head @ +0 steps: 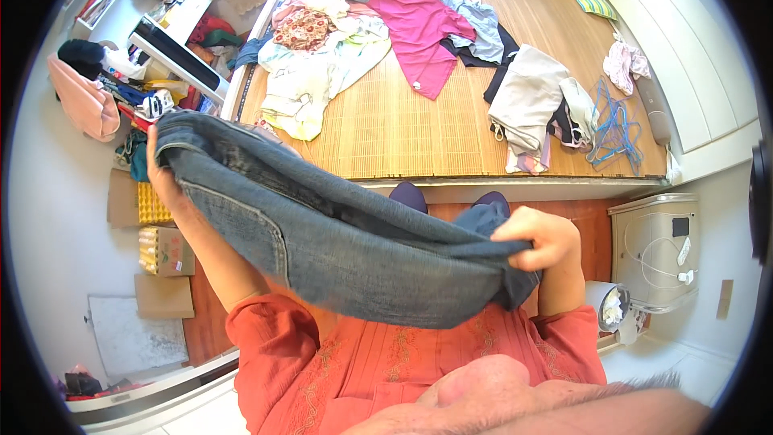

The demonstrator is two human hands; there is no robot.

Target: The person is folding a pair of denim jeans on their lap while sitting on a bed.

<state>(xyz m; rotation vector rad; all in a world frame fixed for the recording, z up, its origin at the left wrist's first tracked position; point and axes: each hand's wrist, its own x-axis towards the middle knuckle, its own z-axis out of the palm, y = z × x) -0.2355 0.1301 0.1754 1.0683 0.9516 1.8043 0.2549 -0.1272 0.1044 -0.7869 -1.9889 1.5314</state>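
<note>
A blue denim garment (362,254) with a curved stitched seam is stretched across in front of my body, above the floor. My left hand (164,178) grips its far-left end, with part of the fingers hidden behind the cloth. At the other end, my right hand (540,238) pinches a gathered bunch of the denim between thumb and fingers. Between the two hands the fabric sags and folds open along its length. Beyond it, a pink shirt (416,36) lies spread on a bamboo mat (398,127) covering a bed.
Piled pale clothes (302,84) lie left on the mat. Grey folded clothing (528,96) and blue hangers (616,127) lie right. A beige suitcase (655,254) and a white bin (607,305) stand on the right. Cardboard boxes (175,254) line the left wall.
</note>
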